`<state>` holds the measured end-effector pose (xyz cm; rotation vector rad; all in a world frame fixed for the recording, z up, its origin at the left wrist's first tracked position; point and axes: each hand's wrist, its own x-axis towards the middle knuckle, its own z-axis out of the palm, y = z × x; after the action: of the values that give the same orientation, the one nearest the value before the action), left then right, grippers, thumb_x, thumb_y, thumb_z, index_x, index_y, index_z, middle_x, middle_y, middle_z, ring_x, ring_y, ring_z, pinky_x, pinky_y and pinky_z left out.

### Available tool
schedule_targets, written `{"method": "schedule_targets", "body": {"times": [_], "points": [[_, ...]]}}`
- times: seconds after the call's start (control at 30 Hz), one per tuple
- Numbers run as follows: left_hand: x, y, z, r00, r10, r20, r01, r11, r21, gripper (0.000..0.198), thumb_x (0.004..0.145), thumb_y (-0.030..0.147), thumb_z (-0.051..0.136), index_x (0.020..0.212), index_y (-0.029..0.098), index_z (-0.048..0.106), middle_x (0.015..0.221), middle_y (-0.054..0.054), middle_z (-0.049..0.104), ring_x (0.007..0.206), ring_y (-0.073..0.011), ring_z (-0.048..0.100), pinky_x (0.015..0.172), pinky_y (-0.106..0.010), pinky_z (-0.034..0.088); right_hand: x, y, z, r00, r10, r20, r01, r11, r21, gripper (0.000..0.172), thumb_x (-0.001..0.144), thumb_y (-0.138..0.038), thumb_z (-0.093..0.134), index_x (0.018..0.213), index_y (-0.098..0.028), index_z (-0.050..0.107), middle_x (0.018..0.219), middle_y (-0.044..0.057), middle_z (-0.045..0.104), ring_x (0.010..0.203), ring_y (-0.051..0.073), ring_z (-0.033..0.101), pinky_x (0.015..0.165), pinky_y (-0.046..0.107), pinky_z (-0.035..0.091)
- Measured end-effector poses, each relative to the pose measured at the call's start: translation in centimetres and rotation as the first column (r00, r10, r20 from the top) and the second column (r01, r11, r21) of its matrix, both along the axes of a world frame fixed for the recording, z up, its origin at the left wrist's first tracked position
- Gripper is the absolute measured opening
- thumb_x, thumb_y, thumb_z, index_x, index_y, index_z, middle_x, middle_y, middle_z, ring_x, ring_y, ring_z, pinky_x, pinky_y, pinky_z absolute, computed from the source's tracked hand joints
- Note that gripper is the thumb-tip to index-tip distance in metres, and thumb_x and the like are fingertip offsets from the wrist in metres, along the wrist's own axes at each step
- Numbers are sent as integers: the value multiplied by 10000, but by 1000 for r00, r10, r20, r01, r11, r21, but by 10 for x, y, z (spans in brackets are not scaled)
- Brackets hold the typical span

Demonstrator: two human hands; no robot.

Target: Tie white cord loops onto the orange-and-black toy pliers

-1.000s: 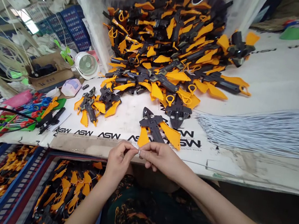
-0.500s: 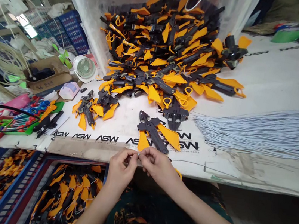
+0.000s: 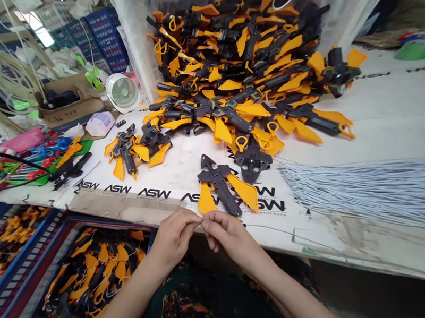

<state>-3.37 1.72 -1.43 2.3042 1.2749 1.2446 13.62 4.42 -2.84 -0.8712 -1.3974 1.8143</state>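
Two fingertips on each side are doing all the work: my left fingers point(image 3: 191, 219) and right fingers point(image 3: 210, 224) are clenched on what looks like a thin pale cord end point(image 3: 201, 222), though it's too tiny to be sure or to make out which way it runs. It sits just over the near edge of the table, above a brown cardboard strip point(image 3: 120, 208). Just past my right knuckles, a long black-and-orange finned plastic piece point(image 3: 218, 187) lies flat on a white ASW-printed sheet point(image 3: 158, 193), its long axis slanting from far left to near right. Main risk: a loose pinch could lose that strand, or a careless knuckle could shove the piece over the edge toward the blue-rimmed crate point(image 3: 19, 257) below. Farther back, there's a huge black-and-orange plastic heap point(image 3: 232, 60), with a bundle of white cords point(image 3: 377, 188) at the right.
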Motion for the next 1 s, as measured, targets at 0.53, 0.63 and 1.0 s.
{"method": "schedule_targets", "body": {"times": [0.53, 0.63, 1.0], "points": [[-9, -16, -7, 992, 125, 4, -117, 943, -311, 147, 1002, 249, 404, 959, 202, 537, 800, -11, 598, 694, -140, 597, 665, -251, 471, -3, -6, -7, 990, -75, 122, 60, 991, 123, 366, 860, -576, 582, 847, -210, 560, 667, -31, 506, 564, 132, 481, 521, 248, 386], [-15, -14, -3, 993, 42, -110, -62, 981, -186, 163, 993, 214, 426, 1101, 197, 547, 1029, -82, 654, 933, -181, 645, 798, -294, 509, -3, -6, -6, 991, -56, 124, 45, 995, 88, 350, 849, -552, 594, 826, -204, 558, 661, -36, 503, 526, 118, 470, 504, 242, 368], [-38, -1, 10, 814, 17, -580, 126, 971, 205, 144, 953, 142, 502, 937, 197, 634, 880, -56, 711, 760, -184, 615, 688, -322, 423, -3, -9, 1, 958, -133, 255, 54, 955, 293, 213, 903, -340, 544, 767, -190, 608, 684, -8, 597, 658, 151, 529, 572, 240, 373]]}}
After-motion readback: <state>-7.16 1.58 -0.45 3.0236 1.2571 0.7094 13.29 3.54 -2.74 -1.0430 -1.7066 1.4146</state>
